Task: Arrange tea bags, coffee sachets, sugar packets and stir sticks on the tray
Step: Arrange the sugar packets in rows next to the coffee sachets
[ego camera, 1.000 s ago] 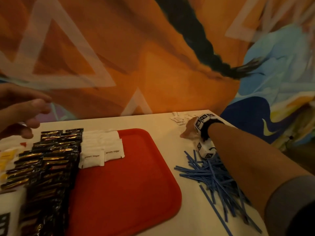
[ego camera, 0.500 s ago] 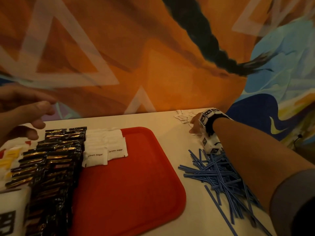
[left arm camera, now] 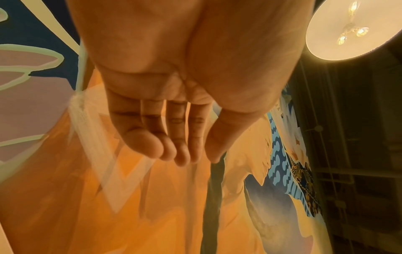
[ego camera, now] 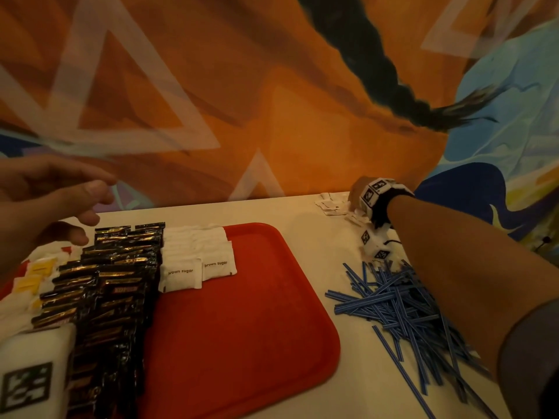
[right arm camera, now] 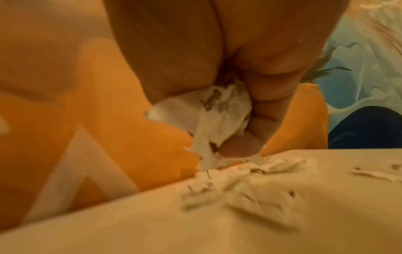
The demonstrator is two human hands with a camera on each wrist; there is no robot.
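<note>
Reaching to the table's far right corner in the head view, the right hand (ego camera: 358, 192) sits among loose white sugar packets (ego camera: 329, 204); its fingers are hidden there. More sugar packets, coffee sachets (ego camera: 102, 285) and yellow-tagged tea bags (ego camera: 33, 276) line the red tray (ego camera: 242, 328), blue stir sticks (ego camera: 402, 309) beside it. Left wrist view: the left hand (left arm camera: 174, 103) hangs empty, fingers relaxed together. Right wrist view: thumb and fingers (right arm camera: 237, 146) pinch several white packets.
</note>
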